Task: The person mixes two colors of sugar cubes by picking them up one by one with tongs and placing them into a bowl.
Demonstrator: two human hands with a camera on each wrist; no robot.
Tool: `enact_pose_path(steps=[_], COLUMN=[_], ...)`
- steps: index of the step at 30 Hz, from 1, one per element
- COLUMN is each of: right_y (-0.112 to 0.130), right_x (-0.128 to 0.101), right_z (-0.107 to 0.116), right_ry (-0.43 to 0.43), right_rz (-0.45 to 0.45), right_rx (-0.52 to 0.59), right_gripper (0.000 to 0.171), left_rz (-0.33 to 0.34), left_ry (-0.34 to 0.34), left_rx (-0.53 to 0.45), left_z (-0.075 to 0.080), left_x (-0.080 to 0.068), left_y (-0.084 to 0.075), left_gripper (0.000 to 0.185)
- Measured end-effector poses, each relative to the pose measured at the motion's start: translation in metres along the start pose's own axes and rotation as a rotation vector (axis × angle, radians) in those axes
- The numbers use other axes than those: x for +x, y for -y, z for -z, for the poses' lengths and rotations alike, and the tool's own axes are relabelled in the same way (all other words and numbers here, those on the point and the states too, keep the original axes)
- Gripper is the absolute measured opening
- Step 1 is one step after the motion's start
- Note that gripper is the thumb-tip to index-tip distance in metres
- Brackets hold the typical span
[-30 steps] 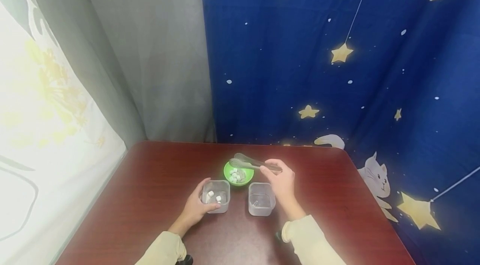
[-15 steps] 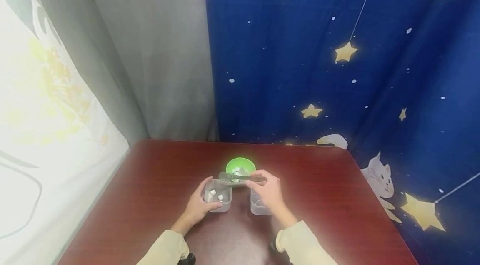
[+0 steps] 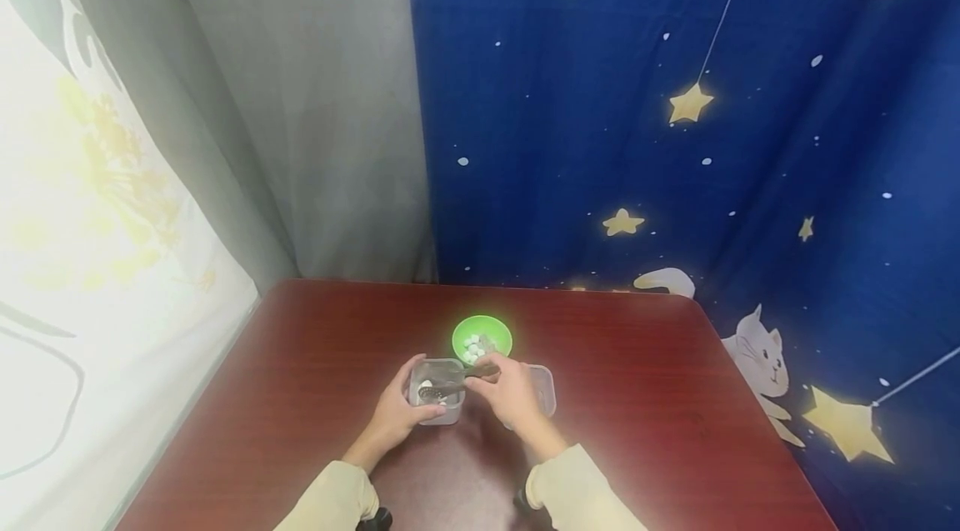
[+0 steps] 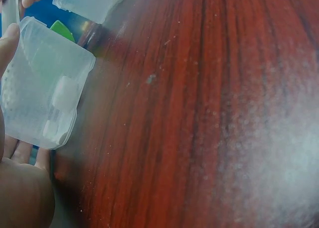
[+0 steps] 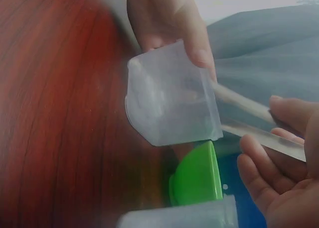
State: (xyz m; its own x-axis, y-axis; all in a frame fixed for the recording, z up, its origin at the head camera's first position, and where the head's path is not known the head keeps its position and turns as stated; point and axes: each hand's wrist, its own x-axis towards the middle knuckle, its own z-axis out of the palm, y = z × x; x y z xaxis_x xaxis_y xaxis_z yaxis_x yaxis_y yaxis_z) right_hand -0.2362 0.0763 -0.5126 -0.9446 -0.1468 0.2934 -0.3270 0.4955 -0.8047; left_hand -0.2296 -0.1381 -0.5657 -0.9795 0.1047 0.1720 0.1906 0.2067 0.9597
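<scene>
My left hand [image 3: 396,404] grips a clear plastic container [image 3: 447,416] at the left, thumb along its near side. White cubes [image 4: 65,94] lie at its bottom, seen through the wall in the left wrist view. My right hand [image 3: 516,398] holds a pair of tongs [image 5: 266,139] by the handle end, between thumb and fingers. The perforated tong heads [image 3: 431,392] reach down inside this container among the cubes; whether they pinch one cannot be told. Behind stands a green bowl [image 3: 483,323] with several more white cubes [image 3: 474,346].
A second clear container [image 3: 547,389] stands to the right, partly hidden by my right hand. The dark red table [image 3: 637,406] runs back to grey and blue star-patterned curtains [image 3: 540,181]. A bright white curtain [image 3: 150,281] hangs at the left.
My right hand has brought the tongs from above the green bowl left and toward me, down into the left container. My left hand keeps its grip on that container.
</scene>
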Motion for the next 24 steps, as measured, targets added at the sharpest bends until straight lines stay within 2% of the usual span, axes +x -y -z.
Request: enact_pose_path(steps=[2,3,9,15,20,24], right_y=[0.001,0.001,0.0,-0.002,-0.002,-0.002], right_x=[0.001,0.001,0.004,0.003,0.001,0.0], right_z=[-0.004,-0.005,-0.013,-0.015,-0.014,-0.014], right_ry=[-0.007,-0.006,0.025,0.014,0.023,0.026], right_rz=[0.007,0.009,-0.004,0.015,0.022,0.025], right_rx=[-0.008,-0.011,-0.009,-0.032,-0.027,-0.04], right_gripper=[0.025,0.025,0.024,0.022,0.021,0.018], left_rz=[0.0,0.003,0.025,0.024,0.025,0.002], left_ry=[-0.009,-0.009,0.031,-0.002,-0.009,-0.009], left_rx=[0.007,0.006,-0.025,-0.003,0.016,0.036], left_z=[0.0,0.0,0.005,-0.001,-0.001,-0.002], left_x=[0.003,0.003,-0.001,0.004,0.004,0.003], left_y=[0.01,0.01,-0.014,0.014,0.021,0.021], left_gripper=[0.096,0.096,0.095,0.097,0.098,0.099])
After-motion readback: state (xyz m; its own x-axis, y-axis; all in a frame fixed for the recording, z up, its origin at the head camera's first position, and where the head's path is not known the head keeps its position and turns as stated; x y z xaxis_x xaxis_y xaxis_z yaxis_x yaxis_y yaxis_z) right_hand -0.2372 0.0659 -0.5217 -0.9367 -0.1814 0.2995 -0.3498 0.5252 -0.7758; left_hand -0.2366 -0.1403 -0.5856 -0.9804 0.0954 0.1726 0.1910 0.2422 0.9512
